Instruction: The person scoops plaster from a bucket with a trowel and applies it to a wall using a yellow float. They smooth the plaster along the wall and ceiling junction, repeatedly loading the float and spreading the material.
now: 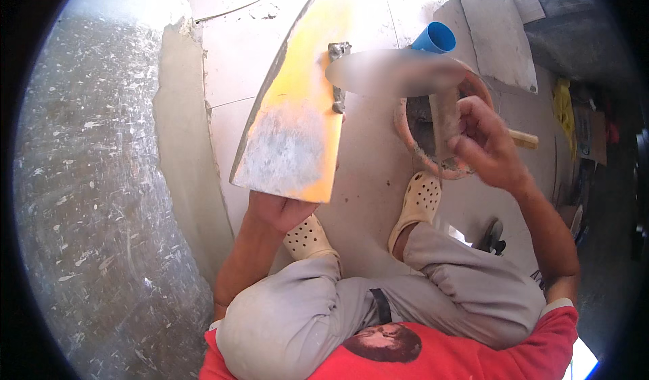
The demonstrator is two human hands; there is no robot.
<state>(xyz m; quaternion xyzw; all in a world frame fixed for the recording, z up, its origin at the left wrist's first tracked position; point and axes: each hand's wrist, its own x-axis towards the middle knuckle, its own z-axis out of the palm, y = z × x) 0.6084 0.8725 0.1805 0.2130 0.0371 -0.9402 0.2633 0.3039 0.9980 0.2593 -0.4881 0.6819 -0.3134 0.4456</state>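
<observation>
At centre-left, the left hand's [280, 209] grip is clamped beneath a yellow mortar board [287, 147] edged with grey mortar [338, 96]. Right of centre, the right hand's [490, 149] grip pinches a flat strip [443, 126] over an orange bucket [406, 135].

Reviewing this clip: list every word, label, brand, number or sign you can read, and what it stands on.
No text can be read here.
Yellow flat board with a grey patch in the left hand: none seen.
Blue round cup: none seen.
Red cloth shirt: a dark round printed picture, no readable words.
Brown cardboard-like panel, right: any marks too small and blurred.
</observation>
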